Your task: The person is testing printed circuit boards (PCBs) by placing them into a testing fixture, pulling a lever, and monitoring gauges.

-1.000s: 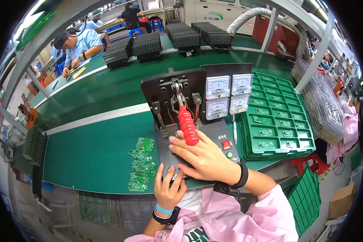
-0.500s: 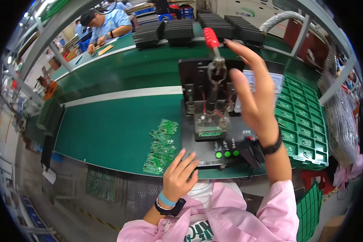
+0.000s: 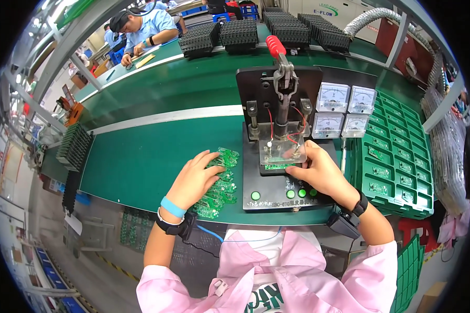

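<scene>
A black test fixture (image 3: 256, 180) with a red-handled toggle clamp (image 3: 275, 47) stands in front of me. Under its clear plate (image 3: 277, 141) sits a small green circuit board (image 3: 278, 167). My right hand (image 3: 324, 169) is at the right end of that board, thumb and bent fingers closed on its edge; the fingertips are partly hidden by the plate. To the left of the fixture, several green circuit boards (image 3: 219, 193) lie in an overlapping pile. Across the pile's upper left side rests my left hand (image 3: 193, 177), fingers stretched out and apart, with no board lifted.
Four-dial panel meters (image 3: 333, 97) stand behind my right hand. A green compartment tray (image 3: 394, 172) with boards is on the right. Black racks (image 3: 238, 34) line the back of the bench. At the far left, a co-worker (image 3: 151, 31) bends over another table.
My right hand has come down from beside the red handle to the board in the fixture. My left hand has moved from the fixture's front edge onto the pile. The view has shifted slightly.
</scene>
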The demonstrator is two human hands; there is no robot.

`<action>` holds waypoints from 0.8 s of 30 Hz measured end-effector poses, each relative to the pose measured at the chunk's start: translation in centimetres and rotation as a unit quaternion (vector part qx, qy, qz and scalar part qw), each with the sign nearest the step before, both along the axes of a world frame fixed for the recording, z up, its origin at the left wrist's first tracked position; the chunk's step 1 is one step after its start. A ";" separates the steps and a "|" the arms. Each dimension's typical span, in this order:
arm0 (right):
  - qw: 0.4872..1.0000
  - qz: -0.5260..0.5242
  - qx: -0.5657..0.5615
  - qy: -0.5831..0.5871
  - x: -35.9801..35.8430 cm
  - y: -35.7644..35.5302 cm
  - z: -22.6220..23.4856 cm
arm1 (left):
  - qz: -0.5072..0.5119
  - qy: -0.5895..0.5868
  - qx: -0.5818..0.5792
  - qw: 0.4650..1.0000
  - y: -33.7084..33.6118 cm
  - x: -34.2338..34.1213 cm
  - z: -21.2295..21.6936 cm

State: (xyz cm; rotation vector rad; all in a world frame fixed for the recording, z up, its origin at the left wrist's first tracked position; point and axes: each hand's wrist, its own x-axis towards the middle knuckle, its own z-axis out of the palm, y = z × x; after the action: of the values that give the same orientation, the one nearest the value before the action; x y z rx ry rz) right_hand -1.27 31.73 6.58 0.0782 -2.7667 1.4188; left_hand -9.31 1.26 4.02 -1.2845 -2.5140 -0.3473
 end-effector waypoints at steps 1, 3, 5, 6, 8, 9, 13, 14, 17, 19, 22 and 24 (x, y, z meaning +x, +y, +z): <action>1.000 -0.012 0.004 -0.018 -0.2 0.0 0.0 | -0.016 0.006 -0.004 1.000 0.0 -0.2 0.3; 0.999 -0.027 0.007 -0.036 -0.3 0.1 -0.3 | -0.034 0.012 -0.009 0.999 0.1 -0.2 0.8; 1.000 -0.009 0.004 -0.021 -0.4 0.2 -0.6 | 0.000 -0.032 0.079 0.996 -0.2 0.3 1.0; 1.000 0.000 0.002 -0.013 -0.4 0.2 -0.7 | 0.017 -0.053 0.122 0.991 -0.1 0.6 1.2; 1.000 -0.003 -0.009 -0.002 -0.4 0.3 -0.8 | -0.013 -0.032 0.126 0.991 1.0 2.0 2.3; 1.000 -0.004 -0.019 0.010 -0.4 0.4 -0.9 | -0.040 -0.010 0.130 0.991 1.9 2.9 3.0; 0.998 -0.014 -0.007 0.065 -0.4 -0.2 -1.3 | -0.141 0.070 0.100 0.983 6.0 5.1 4.7; 0.996 -0.020 0.006 0.085 -0.4 -0.2 -1.4 | -0.147 0.071 0.099 0.982 6.8 5.2 4.6; 0.997 -0.010 -0.041 0.058 -0.3 -0.1 -0.9 | -0.144 0.113 0.080 0.980 8.5 5.8 3.8; 0.997 -0.011 -0.065 0.045 0.4 0.5 -0.5 | -0.142 0.112 0.073 0.981 9.8 5.8 3.1; 0.992 -0.050 -0.115 -0.009 2.1 2.2 0.9 | -0.128 0.109 0.059 0.984 11.1 5.6 1.9; 0.994 -0.056 -0.090 0.007 4.0 3.5 2.3 | -0.107 0.095 0.030 0.989 11.6 5.3 1.0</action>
State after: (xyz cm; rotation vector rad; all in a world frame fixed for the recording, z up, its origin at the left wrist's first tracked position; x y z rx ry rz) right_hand 2.70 35.22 8.85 -0.0715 -2.5727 1.6229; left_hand -4.04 12.89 4.98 -1.4922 -2.1986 -0.3260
